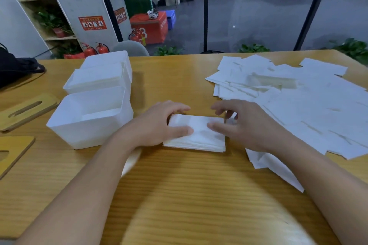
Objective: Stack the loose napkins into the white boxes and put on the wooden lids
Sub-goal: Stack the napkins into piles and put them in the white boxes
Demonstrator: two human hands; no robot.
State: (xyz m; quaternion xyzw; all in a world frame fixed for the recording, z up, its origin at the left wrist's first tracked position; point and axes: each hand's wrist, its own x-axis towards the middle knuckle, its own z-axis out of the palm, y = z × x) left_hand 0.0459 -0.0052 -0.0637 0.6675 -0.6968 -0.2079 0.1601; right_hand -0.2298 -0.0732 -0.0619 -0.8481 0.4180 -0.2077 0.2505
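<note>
A small stack (196,135) of white napkins lies on the wooden tabletop (179,195), near the middle, between the two hands. The left hand (159,125) holds the left end of the stack: its thumb lies on top of the napkins and its fingers curl over the far edge. The right hand (245,125) is at the right end of the stack; its thumb rests on the top napkin, and its curled fingers are at the far right corner, but the blur there hides whether they really pinch the paper. Just left of the stack stands a white box (89,123), open on top, and its wall is close to the left wrist. I cannot tell how many napkins are inside it. Behind this box stands a second box (99,81), filled with napkins almost to the rim, and a third box (111,61) is behind that one, touching it. Two wooden lids with a slot lie flat at the left edge of the tabletop, one lid (25,111) beside the near box and the other lid (14,153) closer to the person. On the right side a wide heap of loose napkins (298,101) covers the tabletop, and some sheets lie under the right forearm. A black bag (16,67) rests at the far left corner.
</note>
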